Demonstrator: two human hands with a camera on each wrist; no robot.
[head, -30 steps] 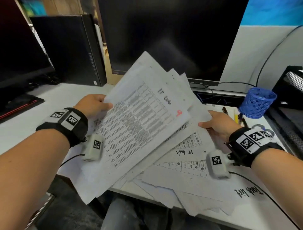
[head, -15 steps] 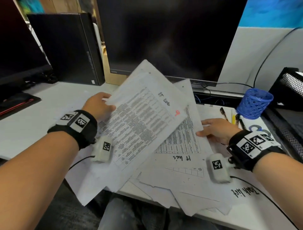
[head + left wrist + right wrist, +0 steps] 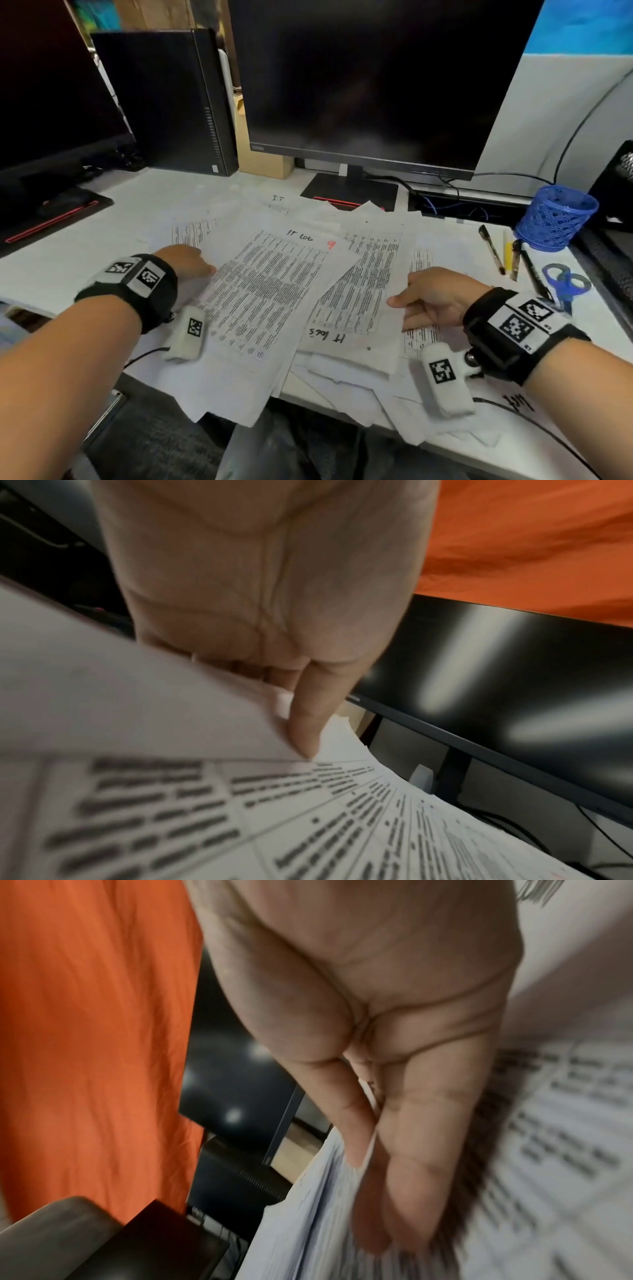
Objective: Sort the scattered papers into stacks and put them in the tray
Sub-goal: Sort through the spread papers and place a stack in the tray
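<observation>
Your left hand (image 3: 186,262) and right hand (image 3: 433,298) each pinch some papers (image 3: 274,291), but the pile hangs off the desk (image 3: 68,253) edge, so one pull could drop sheets.

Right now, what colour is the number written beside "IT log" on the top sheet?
Red; the number on the top sheet shows best in the head view.

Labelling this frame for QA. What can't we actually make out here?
- Tray: cut by the head view's right edge; contents unseen.
- Printed text on the IT log sheet: too small in head view, blurred in the left wrist view.
- Left hand fingertips: hidden under that sheet in head view.
- Right hand: motion-blurred in its wrist view; which sheet it pinches is unclear.
- Lower papers: covered by upper sheets.
</observation>
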